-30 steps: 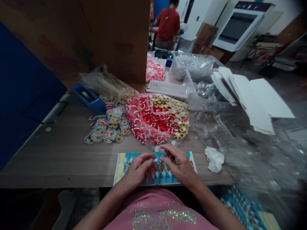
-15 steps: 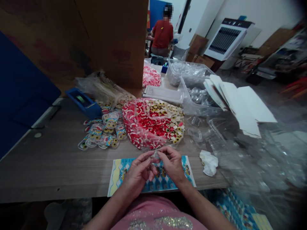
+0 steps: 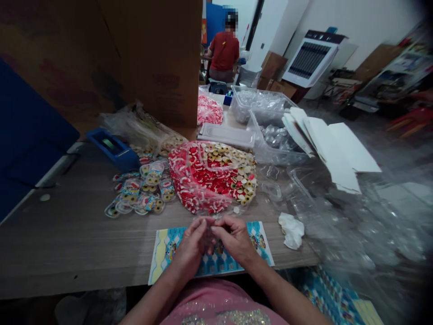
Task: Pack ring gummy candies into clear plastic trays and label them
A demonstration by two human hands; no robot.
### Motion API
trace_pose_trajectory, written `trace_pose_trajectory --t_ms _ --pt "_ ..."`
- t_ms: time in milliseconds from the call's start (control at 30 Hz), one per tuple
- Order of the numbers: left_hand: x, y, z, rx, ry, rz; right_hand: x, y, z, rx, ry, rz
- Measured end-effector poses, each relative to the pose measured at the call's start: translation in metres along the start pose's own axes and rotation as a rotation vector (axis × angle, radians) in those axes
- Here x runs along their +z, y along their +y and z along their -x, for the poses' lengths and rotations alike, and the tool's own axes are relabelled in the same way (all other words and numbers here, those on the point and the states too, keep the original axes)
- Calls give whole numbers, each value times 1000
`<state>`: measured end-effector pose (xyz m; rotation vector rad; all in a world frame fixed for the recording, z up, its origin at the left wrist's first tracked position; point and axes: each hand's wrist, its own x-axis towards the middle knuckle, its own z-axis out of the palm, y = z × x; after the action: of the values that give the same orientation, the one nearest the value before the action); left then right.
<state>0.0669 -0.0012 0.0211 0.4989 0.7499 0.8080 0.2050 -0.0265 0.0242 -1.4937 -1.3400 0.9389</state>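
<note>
My left hand and my right hand meet fingertip to fingertip just above a blue printed card sheet at the table's near edge. Both pinch a small clear piece between them that I cannot make out. Right behind the hands lies a big clear bag of red and white candies with yellow eye-shaped ones on its right side. Left of the bag sits a heap of small packed blister candies.
A blue tape dispenser and a tall cardboard box stand at the back left. Clear plastic tubs, white card sheets and loose plastic fill the right. A crumpled white tissue lies near my right hand. A person in red sits far back.
My hands rose off the card sheet, came together and closed on a small piece. The view has shifted a little, so the table sits lower left in frame.
</note>
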Motion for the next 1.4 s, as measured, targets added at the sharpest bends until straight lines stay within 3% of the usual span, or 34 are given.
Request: trace_pose_trajectory --t_ms 67,133,200,267,333,433,533,667,800,867,933,1000,1067,1167,1267,1400 --pt "-2 3 -3 8 45 15 -11 -1 -7 -105 -49 180" --pt "-7 7 -3 -28 53 3 -32 1 -19 -187 31 431" --pt "-11 11 -2 -61 50 -19 -55 5 -33 -165 175 744" --pt "-14 14 1 -77 26 -30 -71 10 -46 -95 225 1056" --pt "-14 15 4 -101 -21 -19 -77 16 -55 -52 193 1248" --pt "-11 17 7 -139 -96 53 -72 21 -61 -36 152 1329" --pt "-10 19 10 -144 -162 163 -69 24 -61 -48 150 1320" --pt "-12 22 12 -159 -223 228 -82 31 -63 -91 174 1161" --pt "-16 20 7 -177 -217 246 -89 33 -58 -77 265 534" --pt "-17 16 2 -190 -209 242 -80 25 -50 -39 269 207" --pt "-17 11 -3 -217 -221 226 -62 12 -38 -32 179 55" --pt "-15 4 -7 -257 -245 210 -38 -2 -28 -98 33 66" --pt "-13 -1 -9 -274 -228 223 -16 -14 -21 -257 -91 175" --pt "-9 -4 -6 -256 -154 264 5 -16 -20 -476 -89 415" --pt "-8 -3 -1 -288 -170 247 12 -6 -20 -490 -52 540" --pt "-12 2 3 -304 -198 232 -3 5 -20 -443 -67 401"
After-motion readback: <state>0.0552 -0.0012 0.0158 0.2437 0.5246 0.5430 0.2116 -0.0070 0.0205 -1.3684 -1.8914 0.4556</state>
